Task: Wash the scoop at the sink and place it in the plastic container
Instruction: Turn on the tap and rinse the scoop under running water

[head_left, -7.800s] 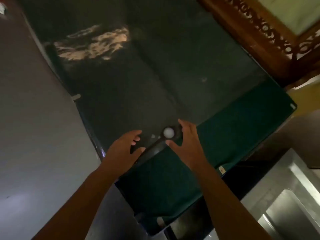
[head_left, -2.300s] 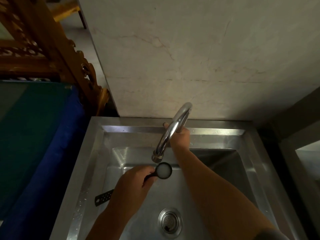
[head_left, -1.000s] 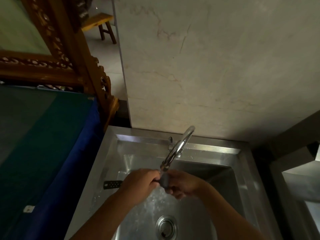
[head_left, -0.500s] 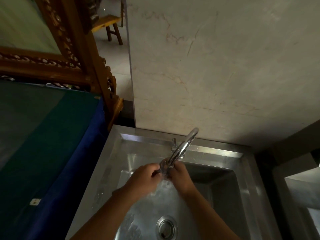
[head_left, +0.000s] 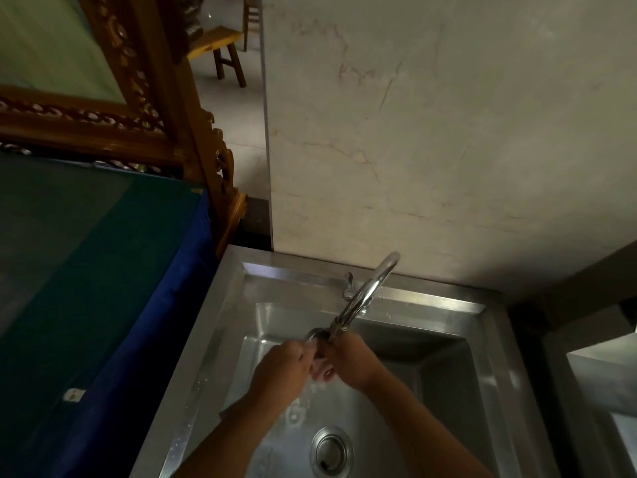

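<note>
Both of my hands meet over the steel sink point(head_left: 482, 343), right under the spout of the curved tap point(head_left: 370, 291). My left hand point(head_left: 281, 369) is closed around the dark scoop point(head_left: 315, 334), of which only the round bowl end shows above my fingers. My right hand point(head_left: 348, 358) presses against the scoop's bowl from the right. Water splashes on the sink floor below my hands. The scoop's handle is hidden inside my left hand. No plastic container is in view.
The drain point(head_left: 331, 450) lies at the near middle of the basin. A table with a blue and green cloth point(head_left: 103, 270) adjoins the sink on the left, under a carved wooden frame point(head_left: 165, 108). A marble wall point(head_left: 431, 132) rises behind. A second steel surface point(head_left: 603, 391) sits at right.
Since a second ago my hands have stayed under the tap with the scoop, shifting slightly as they rub it. The scoop's handle, visible to the left before, is now hidden.
</note>
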`<state>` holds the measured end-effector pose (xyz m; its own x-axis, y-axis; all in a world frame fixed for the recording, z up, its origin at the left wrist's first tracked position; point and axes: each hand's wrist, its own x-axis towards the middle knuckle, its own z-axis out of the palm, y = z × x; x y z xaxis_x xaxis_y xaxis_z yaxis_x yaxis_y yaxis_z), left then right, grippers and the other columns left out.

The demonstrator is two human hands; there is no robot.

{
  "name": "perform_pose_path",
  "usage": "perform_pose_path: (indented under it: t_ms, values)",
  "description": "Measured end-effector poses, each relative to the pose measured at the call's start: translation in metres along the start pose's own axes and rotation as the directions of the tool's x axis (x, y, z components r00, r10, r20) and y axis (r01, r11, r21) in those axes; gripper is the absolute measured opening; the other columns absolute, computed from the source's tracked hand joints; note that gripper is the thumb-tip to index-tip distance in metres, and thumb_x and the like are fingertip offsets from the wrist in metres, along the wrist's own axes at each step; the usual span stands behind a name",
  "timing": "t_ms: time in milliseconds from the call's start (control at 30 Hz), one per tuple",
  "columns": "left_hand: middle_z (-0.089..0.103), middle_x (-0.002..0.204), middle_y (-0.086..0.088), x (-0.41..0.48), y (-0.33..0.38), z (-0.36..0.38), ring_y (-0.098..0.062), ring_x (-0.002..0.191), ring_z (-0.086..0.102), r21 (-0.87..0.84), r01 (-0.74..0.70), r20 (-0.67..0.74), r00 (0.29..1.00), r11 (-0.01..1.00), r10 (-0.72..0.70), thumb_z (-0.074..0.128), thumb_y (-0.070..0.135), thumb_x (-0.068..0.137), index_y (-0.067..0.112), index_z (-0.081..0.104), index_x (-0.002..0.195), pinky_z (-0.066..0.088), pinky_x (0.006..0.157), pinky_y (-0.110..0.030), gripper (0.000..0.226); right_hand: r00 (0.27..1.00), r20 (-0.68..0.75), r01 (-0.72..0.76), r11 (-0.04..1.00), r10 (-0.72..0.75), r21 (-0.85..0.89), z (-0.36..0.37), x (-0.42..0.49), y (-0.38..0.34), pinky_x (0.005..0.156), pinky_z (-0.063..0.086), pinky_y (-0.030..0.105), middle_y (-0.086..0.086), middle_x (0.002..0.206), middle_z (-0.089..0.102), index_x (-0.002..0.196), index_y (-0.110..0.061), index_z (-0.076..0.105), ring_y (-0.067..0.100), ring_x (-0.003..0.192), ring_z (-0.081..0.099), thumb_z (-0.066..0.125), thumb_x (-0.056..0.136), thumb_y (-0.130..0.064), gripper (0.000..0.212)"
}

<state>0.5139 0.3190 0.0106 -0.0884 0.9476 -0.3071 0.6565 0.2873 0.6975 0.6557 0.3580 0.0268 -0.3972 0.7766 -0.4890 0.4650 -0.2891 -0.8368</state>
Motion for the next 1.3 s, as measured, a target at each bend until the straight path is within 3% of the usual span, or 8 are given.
perform_pose_path:
  t_ms: [167, 300, 500, 700, 867, 1067, 1200, 1300]
  values:
    - [0.068, 0.072, -0.004, 0.011, 0.009, -0.022, -0.023, 0.065, 0.063, 0.357, -0.232, 0.170, 0.969, 0.905, 0.181, 0.039, 0.054, 0.094, 0.014, 0.069, 0.087, 0.041, 0.057, -0.030, 0.050, 0.970, 0.238, 0.162, 0.591, 0.053, -0.790, -0.029, 0.008, -0.013, 0.063, 0.054, 0.021, 0.011, 0.088, 0.076, 0.111, -0.005, 0.064, 0.018, 0.073, 0.075, 0.054, 0.099, -0.022, 0.023]
    - [0.057, 0.070, 0.000, 0.021, 0.025, -0.035, -0.020, 0.063, 0.057, 0.569, -0.347, 0.304, 0.931, 0.745, 0.202, 0.038, 0.051, 0.095, 0.014, 0.065, 0.088, 0.038, 0.057, -0.029, 0.047, 0.955, 0.266, 0.289, 0.202, -0.133, -0.936, -0.032, 0.011, -0.024, 0.066, 0.049, 0.027, 0.011, 0.094, 0.069, 0.104, -0.005, 0.064, 0.021, 0.078, 0.067, 0.058, 0.096, -0.021, 0.018]
    - [0.062, 0.078, -0.005, 0.026, 0.040, -0.040, -0.020, 0.065, 0.055, 0.615, -0.311, 0.309, 0.940, 0.725, 0.142, 0.043, 0.042, 0.096, 0.013, 0.063, 0.084, 0.039, 0.061, -0.031, 0.037, 0.911, 0.183, 0.286, 0.250, -0.369, -0.925, -0.028, 0.009, -0.011, 0.074, 0.054, 0.031, 0.013, 0.094, 0.070, 0.106, -0.006, 0.060, 0.024, 0.082, 0.069, 0.056, 0.097, -0.016, 0.014]
    - [0.057, 0.041, 0.007, 0.014, 0.042, -0.009, 0.000, 0.040, 0.052, -0.229, 0.070, 0.180, 0.983, 0.971, -0.028, 0.047, 0.031, 0.098, 0.019, 0.058, 0.058, 0.038, 0.043, -0.015, 0.043, 0.856, -0.484, 0.155, 0.984, -0.179, -0.090, 0.014, -0.005, 0.006, 0.071, 0.057, 0.024, 0.000, 0.080, 0.072, 0.088, -0.014, 0.064, 0.009, 0.074, 0.070, 0.045, 0.101, -0.014, 0.024]
    - [0.073, 0.064, 0.019, -0.005, 0.042, 0.023, 0.001, 0.061, 0.069, -0.630, 0.218, 0.122, 0.976, 0.746, -0.182, 0.049, 0.033, 0.097, 0.029, 0.070, 0.075, 0.049, 0.051, -0.014, 0.030, 0.839, -0.480, 0.139, 0.753, 0.255, 0.643, 0.053, -0.011, 0.002, 0.069, 0.054, 0.032, 0.008, 0.079, 0.074, 0.090, -0.012, 0.070, 0.020, 0.077, 0.072, 0.040, 0.104, -0.022, 0.035]
    - [0.076, 0.099, 0.000, 0.002, 0.040, 0.018, -0.022, 0.092, 0.073, -0.808, 0.242, 0.182, 0.970, 0.537, -0.163, 0.057, 0.022, 0.092, 0.037, 0.068, 0.098, 0.061, 0.074, -0.047, 0.020, 0.893, -0.413, 0.087, 0.831, 0.179, 0.550, 0.045, -0.013, 0.002, 0.085, 0.059, 0.050, 0.014, 0.100, 0.074, 0.107, -0.015, 0.066, 0.028, 0.093, 0.072, 0.038, 0.105, -0.031, 0.032]
    - [0.073, 0.092, -0.007, 0.014, 0.046, 0.003, -0.025, 0.085, 0.069, -0.680, 0.040, 0.024, 0.999, 0.732, -0.033, 0.055, 0.006, 0.092, 0.028, 0.069, 0.090, 0.054, 0.056, -0.023, 0.026, 0.910, -0.394, -0.035, 0.972, 0.127, 0.232, 0.025, -0.016, 0.001, 0.047, 0.053, 0.030, 0.009, 0.076, 0.070, 0.101, -0.015, 0.062, 0.014, 0.051, 0.064, 0.042, 0.103, -0.033, 0.027]
    - [0.072, 0.087, -0.008, 0.021, 0.045, -0.003, -0.028, 0.084, 0.068, -0.679, 0.005, -0.020, 0.999, 0.734, -0.026, 0.051, -0.001, 0.091, 0.018, 0.068, 0.091, 0.056, 0.066, -0.022, 0.026, 0.887, -0.460, -0.052, 0.998, 0.030, -0.035, 0.015, -0.011, -0.004, 0.053, 0.046, 0.030, 0.000, 0.061, 0.063, 0.077, -0.014, 0.066, 0.006, 0.049, 0.056, 0.046, 0.099, -0.020, 0.030]
